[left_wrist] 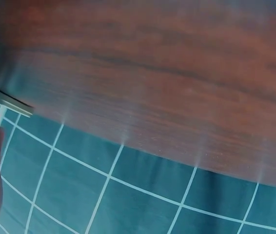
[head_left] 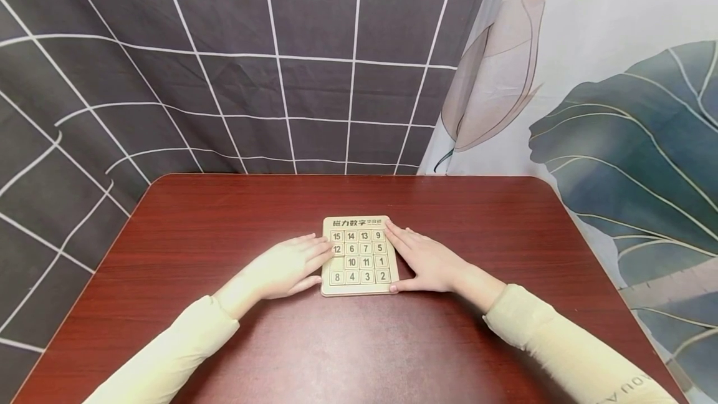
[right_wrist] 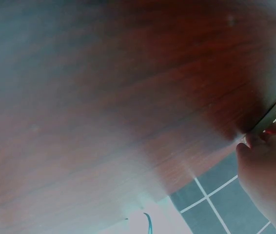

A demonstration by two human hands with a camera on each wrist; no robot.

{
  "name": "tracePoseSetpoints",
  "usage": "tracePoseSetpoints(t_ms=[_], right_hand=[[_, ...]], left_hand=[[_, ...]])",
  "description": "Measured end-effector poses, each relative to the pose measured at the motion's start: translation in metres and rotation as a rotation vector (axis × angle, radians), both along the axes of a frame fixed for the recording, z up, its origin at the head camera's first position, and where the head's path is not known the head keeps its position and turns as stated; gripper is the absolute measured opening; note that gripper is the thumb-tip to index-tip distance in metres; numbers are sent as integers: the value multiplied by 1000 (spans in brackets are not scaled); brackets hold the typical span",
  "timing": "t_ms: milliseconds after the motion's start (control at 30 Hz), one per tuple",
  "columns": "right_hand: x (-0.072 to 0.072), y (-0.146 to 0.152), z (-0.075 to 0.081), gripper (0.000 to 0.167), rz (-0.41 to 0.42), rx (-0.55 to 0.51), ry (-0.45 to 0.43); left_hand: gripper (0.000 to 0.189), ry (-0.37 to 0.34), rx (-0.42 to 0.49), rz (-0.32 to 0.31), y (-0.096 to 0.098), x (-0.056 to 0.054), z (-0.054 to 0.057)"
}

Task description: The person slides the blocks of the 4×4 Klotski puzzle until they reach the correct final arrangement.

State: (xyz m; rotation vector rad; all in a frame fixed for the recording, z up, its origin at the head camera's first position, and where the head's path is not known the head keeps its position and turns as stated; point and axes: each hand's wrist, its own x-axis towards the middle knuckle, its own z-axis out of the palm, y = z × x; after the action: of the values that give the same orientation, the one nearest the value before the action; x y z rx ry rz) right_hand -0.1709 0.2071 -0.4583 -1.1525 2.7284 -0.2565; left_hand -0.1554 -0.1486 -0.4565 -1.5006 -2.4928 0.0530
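A pale sliding number puzzle (head_left: 359, 262) lies flat on the table, its numbered tiles in four rows under a line of dark characters. The third row has a gap at its left end, below the 12. My left hand (head_left: 288, 265) lies along the puzzle's left side with fingers extended, the fingertips over the frame beside the 12. On the other side, my right hand (head_left: 432, 260) spreads along the right edge, straight fingers at the upper corner and thumb at the lower corner. Both wrist views catch only the puzzle's thin edge beside the fingers.
The dark red wooden table (head_left: 252, 204) has rounded far corners. Behind it hangs a dark grey curtain (head_left: 314, 86) with a white grid, and a pale curtain (head_left: 505, 136) with large leaf prints hangs at the right.
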Motion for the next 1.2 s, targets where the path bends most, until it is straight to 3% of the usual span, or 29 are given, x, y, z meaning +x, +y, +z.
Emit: tracePoseSetpoints(t_ms=[300, 633, 900, 1200], right_hand=[[1, -1, 2, 115, 1, -11, -5], [0, -1, 2, 116, -2, -6, -2], [1, -1, 2, 117, 12, -8, 19], [1, 0, 2, 117, 3, -3, -4]], left_hand=[[56, 93, 25, -129, -1, 21, 0], [54, 115, 26, -136, -4, 37, 0], [54, 99, 28, -126, -4, 33, -4], [59, 52, 16, -45, -1, 24, -3]])
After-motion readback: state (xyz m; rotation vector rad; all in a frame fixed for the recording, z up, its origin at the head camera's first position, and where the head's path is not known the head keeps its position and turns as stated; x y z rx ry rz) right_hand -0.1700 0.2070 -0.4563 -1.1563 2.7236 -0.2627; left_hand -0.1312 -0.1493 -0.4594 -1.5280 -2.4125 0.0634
